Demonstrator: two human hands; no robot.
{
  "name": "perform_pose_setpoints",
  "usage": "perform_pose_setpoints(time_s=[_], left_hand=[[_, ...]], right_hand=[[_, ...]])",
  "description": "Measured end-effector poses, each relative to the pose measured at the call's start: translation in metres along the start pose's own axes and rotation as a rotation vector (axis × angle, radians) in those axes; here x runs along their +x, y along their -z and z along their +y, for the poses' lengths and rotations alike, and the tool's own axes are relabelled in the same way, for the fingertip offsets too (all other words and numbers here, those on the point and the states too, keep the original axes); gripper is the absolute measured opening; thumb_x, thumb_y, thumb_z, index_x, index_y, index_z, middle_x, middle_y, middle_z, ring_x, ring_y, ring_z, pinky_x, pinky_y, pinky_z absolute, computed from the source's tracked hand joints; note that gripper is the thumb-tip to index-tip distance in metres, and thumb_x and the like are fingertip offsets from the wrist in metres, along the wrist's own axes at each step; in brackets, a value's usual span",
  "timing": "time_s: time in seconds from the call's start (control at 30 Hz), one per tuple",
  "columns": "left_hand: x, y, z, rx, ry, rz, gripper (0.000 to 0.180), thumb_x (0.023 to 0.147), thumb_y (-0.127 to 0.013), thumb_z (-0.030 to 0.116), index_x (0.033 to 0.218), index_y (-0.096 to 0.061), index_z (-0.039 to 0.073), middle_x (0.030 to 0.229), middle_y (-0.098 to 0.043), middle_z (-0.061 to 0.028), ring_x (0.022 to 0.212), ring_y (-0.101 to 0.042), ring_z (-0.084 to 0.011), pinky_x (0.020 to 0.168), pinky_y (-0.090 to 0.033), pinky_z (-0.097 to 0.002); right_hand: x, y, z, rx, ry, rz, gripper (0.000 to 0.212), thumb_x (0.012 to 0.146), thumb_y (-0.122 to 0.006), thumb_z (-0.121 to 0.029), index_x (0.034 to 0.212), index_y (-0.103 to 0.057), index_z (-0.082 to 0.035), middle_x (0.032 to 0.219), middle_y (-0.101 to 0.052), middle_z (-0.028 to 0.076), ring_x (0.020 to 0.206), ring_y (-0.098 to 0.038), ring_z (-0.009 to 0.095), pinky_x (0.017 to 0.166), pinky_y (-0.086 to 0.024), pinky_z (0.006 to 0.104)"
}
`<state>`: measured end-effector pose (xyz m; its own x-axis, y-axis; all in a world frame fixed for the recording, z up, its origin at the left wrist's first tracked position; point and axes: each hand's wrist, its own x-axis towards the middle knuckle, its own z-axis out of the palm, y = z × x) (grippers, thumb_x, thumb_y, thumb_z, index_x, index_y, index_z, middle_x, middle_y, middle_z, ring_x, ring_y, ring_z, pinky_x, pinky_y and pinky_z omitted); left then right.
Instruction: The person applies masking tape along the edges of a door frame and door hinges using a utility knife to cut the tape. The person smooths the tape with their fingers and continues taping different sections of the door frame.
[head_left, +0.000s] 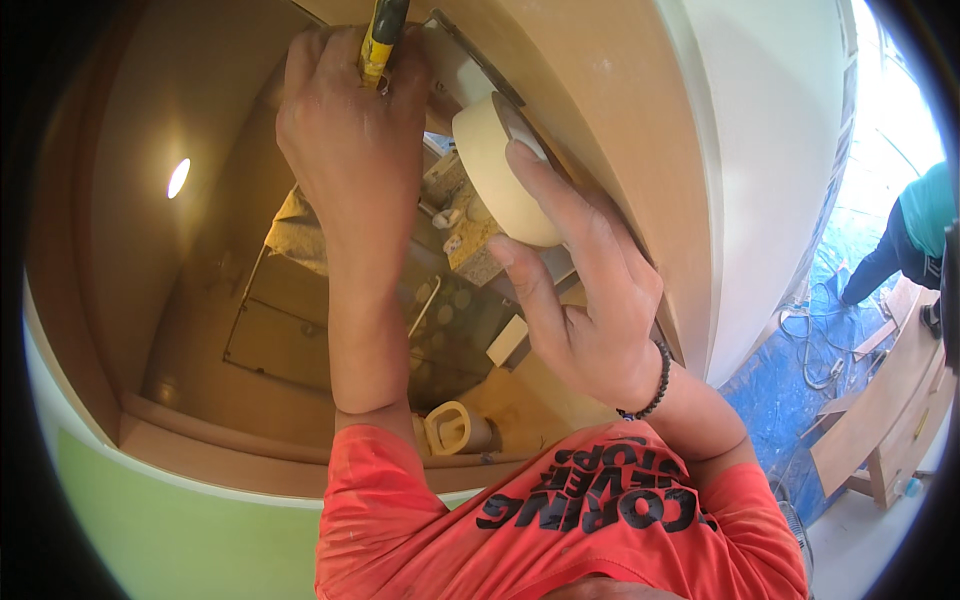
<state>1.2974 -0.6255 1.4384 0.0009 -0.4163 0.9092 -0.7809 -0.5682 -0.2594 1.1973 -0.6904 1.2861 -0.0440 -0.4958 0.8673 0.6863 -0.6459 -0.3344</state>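
The right hand (pixel 610 310) is holding a roll of pale tape (pixel 490 170) between thumb and fingers, while the left hand (pixel 350 110) is curling around a slim yellow-and-black tool (pixel 379 45), its fingertips mostly hidden. A tan wooden frame (pixel 630 130) is running along the right side of both hands, and blue sheeting (pixel 760 400) is covering the floor farther right. At the far right, a person in a green top (pixel 930 210) is standing, with wooden boards (pixel 880 400) lying nearer. The roll is tilting between the left hand and the frame; whether it is touching the frame, I cannot tell. The tool is sticking out at the left hand's far side. A dark beaded bracelet (pixel 658 385) is circling the right wrist.
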Motion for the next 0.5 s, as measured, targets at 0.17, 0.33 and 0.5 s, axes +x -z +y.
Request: perform_pose_setpoints(time_s=[0.17, 0.33, 0.5], left_hand=[[0.0020, -0.0013, 0.0032, -0.008, 0.026, 0.008, 0.021, 0.091, -0.077, 0.020, 0.093, -0.075, -0.001, 0.093, -0.066, -0.0175, 0.077, -0.066, -0.0402, 0.072, -0.052, -0.0494], [0.0016, -0.0010, 0.0068, -0.006, 0.052, 0.002, 0.022, 0.091, -0.077, 0.020, 0.090, -0.073, -0.001, 0.092, -0.066, -0.0172, 0.077, -0.066, -0.0410, 0.072, -0.052, -0.0499], [0.0025, -0.0025, 0.0054, 0.001, 0.032, 0.023, 0.023, 0.091, -0.077, 0.021, 0.088, -0.072, -0.001, 0.092, -0.066, -0.0170, 0.077, -0.067, -0.0417, 0.072, -0.052, -0.0511]], right_hand=[[0.0010, 0.0016, -0.0025, -0.004, -0.018, -0.016, 0.059, 0.088, -0.081, 0.003, 0.145, -0.066, -0.002, 0.125, -0.077, 0.018, 0.101, -0.073, 0.033, 0.093, -0.056, 0.0408], [0.0019, 0.0022, -0.0044, 0.014, -0.054, -0.043, 0.060, 0.089, -0.080, 0.003, 0.146, -0.064, -0.002, 0.130, -0.076, 0.018, 0.106, -0.072, 0.034, 0.094, -0.056, 0.0416], [0.0036, 0.0010, -0.0054, -0.002, -0.043, -0.035, 0.058, 0.090, -0.079, 0.002, 0.147, -0.064, 0.000, 0.129, -0.075, 0.020, 0.107, -0.071, 0.036, 0.095, -0.056, 0.0421]])
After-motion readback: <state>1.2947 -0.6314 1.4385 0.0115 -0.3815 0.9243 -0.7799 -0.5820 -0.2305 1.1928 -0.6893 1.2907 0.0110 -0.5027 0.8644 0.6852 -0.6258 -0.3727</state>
